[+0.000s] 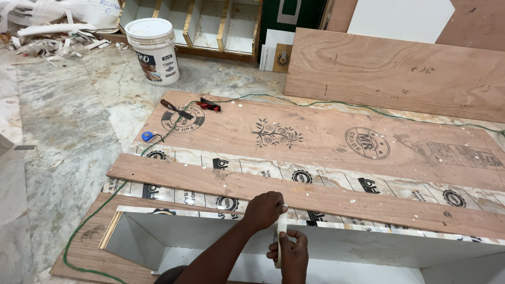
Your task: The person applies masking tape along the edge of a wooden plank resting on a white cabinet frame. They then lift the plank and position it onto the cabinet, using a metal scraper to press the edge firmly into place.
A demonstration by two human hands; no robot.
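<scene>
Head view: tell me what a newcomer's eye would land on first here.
At bottom centre, the left hand and right hand pinch a pale strip of edge tape against the front edge of a white box cabinet. Behind them lies a long plywood plank across laminate-covered sheets, with a stamped plywood sheet beyond. At upper left a white plastic bucket stands on the marble floor.

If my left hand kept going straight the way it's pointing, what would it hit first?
The left hand points right, toward the white tape strip it pinches, with the right hand just below. Past that, probably the white panel's top edge; depth is unclear.
</scene>
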